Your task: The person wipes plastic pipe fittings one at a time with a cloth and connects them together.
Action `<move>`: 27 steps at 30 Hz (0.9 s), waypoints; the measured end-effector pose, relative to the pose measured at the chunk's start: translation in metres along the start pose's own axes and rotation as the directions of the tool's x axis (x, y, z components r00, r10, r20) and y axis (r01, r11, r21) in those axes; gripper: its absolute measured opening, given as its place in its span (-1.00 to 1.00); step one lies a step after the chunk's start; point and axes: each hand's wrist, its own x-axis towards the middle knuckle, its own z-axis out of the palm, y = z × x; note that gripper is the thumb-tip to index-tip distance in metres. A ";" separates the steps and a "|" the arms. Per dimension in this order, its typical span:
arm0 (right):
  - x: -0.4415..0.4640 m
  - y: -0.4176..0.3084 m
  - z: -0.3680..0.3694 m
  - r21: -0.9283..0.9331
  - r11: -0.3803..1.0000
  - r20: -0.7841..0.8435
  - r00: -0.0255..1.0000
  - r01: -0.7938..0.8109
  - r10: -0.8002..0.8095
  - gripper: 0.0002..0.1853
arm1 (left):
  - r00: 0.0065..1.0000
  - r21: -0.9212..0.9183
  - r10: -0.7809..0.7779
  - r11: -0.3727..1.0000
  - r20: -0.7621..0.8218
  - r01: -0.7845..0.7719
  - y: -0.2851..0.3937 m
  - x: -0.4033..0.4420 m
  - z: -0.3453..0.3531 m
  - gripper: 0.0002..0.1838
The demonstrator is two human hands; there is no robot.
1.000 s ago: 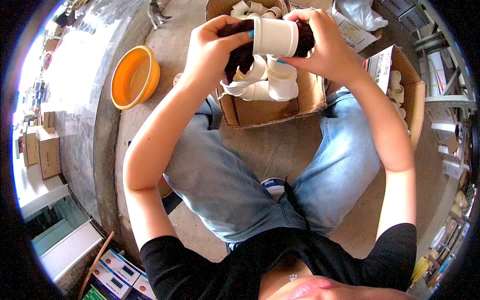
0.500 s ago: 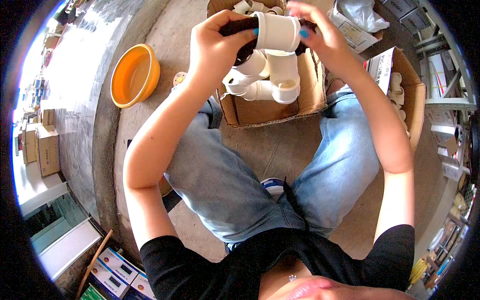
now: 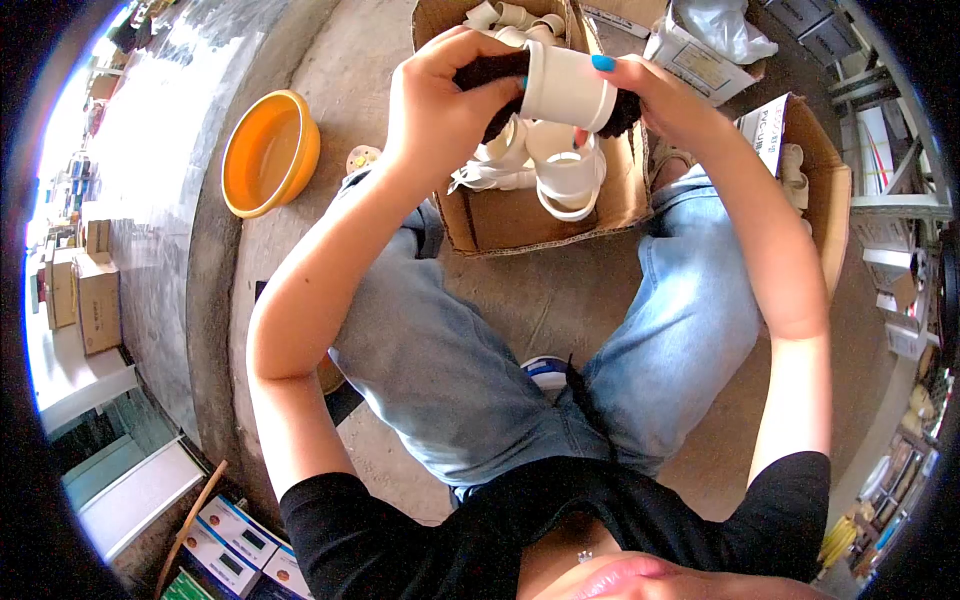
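A white plastic pipe fitting (image 3: pixel 566 88) is held up over an open cardboard box (image 3: pixel 540 238). Dark, fuzzy cloth (image 3: pixel 488 75) sticks out of both its ends. At the left end, my left hand (image 3: pixel 440 105) is closed on the cloth, its thumb close to the fitting's rim. My right hand (image 3: pixel 662 95) grips the fitting from the right, thumb on top and a fingertip showing underneath. Below, more white pipe fittings (image 3: pixel 568 178) lie in the box, partly covered by the held one.
An orange basin (image 3: pixel 300 180) stands on the floor at left. A second carton (image 3: pixel 832 215) with white fittings is beside my right knee. Behind it sits a box (image 3: pixel 690 65) with a clear plastic bag. Small fittings (image 3: pixel 510 18) fill the box's far part.
The fitting has tilted and shifted slightly down and right. My right hand has moved lower, from spread fingers at the end to a grip around the fitting.
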 end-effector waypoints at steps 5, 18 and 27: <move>0.000 0.000 0.005 -0.602 0.750 -0.271 0.812 0.276 -0.517 -0.35 | 0.969 -0.161 -0.246 0.957 -0.011 0.241 0.007 0.000 0.000 -0.84; -0.004 -0.008 0.007 -0.267 0.945 -0.248 0.935 0.187 -0.255 -0.37 | 0.977 -0.174 -0.215 0.962 0.002 0.212 0.010 0.002 -0.002 -0.82; -0.004 -0.003 0.013 -0.696 0.673 -0.286 0.763 0.251 -0.580 -0.32 | 0.951 -0.293 -0.309 0.909 0.003 0.297 0.003 0.000 0.002 -0.81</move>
